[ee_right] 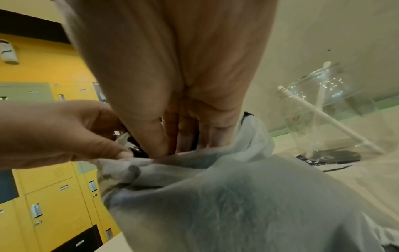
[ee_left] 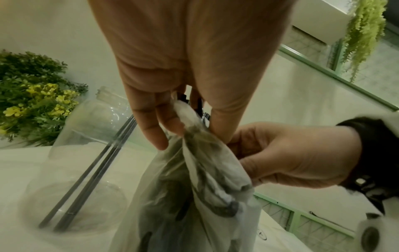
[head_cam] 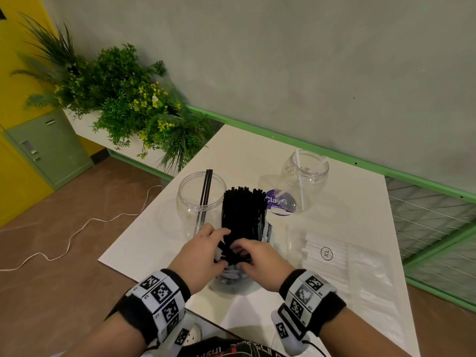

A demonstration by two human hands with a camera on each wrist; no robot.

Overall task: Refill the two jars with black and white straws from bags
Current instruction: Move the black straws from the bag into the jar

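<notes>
A thick bundle of black straws (head_cam: 243, 212) stands upright out of a crumpled clear plastic bag (head_cam: 231, 276) at the table's near edge. My left hand (head_cam: 219, 248) pinches the bag's rim (ee_left: 205, 170) at the bundle's base. My right hand (head_cam: 239, 257) curls round the straws just inside the bag's mouth (ee_right: 226, 187). Left of the bundle stands a clear jar (head_cam: 190, 202) holding two black straws (head_cam: 206, 191). A second clear jar (head_cam: 316, 176) at the back right holds a few white straws (head_cam: 300, 181).
A flat clear bag of white straws (head_cam: 342, 256) lies on the white table (head_cam: 244, 155) to my right. A purple round lid (head_cam: 279, 203) lies between the bundle and the far jar. Plants (head_cam: 123, 94) stand beyond the table's left corner, and a green rail runs along the wall.
</notes>
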